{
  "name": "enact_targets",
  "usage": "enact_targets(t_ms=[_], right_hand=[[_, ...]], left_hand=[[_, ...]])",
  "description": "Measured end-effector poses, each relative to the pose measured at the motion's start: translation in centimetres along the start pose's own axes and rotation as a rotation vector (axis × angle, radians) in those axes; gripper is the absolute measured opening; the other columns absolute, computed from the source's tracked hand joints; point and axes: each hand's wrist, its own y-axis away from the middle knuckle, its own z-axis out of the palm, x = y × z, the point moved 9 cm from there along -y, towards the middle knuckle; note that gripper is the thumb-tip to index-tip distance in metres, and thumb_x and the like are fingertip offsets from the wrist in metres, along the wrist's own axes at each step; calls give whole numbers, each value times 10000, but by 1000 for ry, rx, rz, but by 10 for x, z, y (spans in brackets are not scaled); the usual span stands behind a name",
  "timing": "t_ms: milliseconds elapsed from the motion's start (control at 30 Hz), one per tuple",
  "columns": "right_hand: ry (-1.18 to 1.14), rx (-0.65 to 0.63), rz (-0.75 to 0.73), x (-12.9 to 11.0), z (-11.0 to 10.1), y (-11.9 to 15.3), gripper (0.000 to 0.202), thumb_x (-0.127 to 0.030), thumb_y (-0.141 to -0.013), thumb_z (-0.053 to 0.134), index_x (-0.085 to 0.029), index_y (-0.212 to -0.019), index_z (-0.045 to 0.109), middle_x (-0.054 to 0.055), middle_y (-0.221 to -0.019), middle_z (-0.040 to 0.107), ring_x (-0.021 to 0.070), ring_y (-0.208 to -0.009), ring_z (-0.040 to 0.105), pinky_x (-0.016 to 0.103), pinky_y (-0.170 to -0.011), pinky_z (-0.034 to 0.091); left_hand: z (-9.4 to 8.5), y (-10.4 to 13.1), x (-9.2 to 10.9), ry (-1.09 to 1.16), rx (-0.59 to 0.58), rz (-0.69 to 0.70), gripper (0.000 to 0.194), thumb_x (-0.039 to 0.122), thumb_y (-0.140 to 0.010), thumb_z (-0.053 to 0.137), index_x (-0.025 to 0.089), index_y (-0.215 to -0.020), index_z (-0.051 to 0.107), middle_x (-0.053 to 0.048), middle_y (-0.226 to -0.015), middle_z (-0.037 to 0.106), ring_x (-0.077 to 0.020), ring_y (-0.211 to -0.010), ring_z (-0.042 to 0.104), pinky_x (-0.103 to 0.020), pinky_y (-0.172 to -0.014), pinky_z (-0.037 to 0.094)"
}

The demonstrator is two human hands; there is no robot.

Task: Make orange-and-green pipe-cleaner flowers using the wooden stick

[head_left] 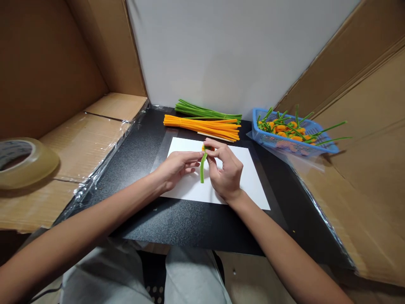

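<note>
A small pipe-cleaner piece (202, 169), an orange coil with a green stem hanging down, is held between my hands above a white sheet of paper (186, 192). My right hand (225, 171) pinches its orange top between thumb and fingers. From the left, my left hand (179, 168) meets it with thumb and index finger at the base of the coil, its other fingers loosely curled. Fingers partly cover the orange part. Behind the paper lie a bundle of orange pipe cleaners (202, 126) and a bundle of green pipe cleaners (205, 111).
A blue plastic basket (257, 134) at the right holds several orange-and-green pipe-cleaner pieces. A thin pale stick (215, 136) lies by the orange bundle. On the left cardboard rests a roll of clear tape (47, 162). Cardboard walls flank the black table (177, 223).
</note>
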Motion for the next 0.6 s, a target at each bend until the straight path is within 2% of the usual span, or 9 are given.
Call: enact_targets(t_ms=[167, 300, 600], right_hand=[[12, -22, -2, -1, 1, 0, 164, -54, -902, 543, -211, -879, 586, 84, -988, 702, 227, -1013, 690, 428, -857, 584], [23, 3, -3, -2, -1, 0, 162, -55, -898, 550, -211, -876, 587, 88, -1003, 686, 234, -1021, 677, 438, -859, 580], [20, 21, 3, -3, -1, 1, 137, -76, -897, 576, -209, -871, 600, 117, -1121, 689, 247, -1092, 667, 462, -902, 579]], left_hand=[[-2, 1, 7, 13, 31, 37, 277, 305, -629, 857, 133, -835, 788, -92, -918, 715, -130, -755, 571, -250, -671, 419], [-7, 1, 7, -53, 83, 2, 328, 324, -605, 872, 121, -850, 792, -114, -944, 716, -135, -740, 564, -244, -617, 391], [-1, 2, 6, -30, 28, 20, 292, 325, -632, 852, 121, -831, 787, -91, -886, 708, -126, -729, 561, -246, -633, 388]])
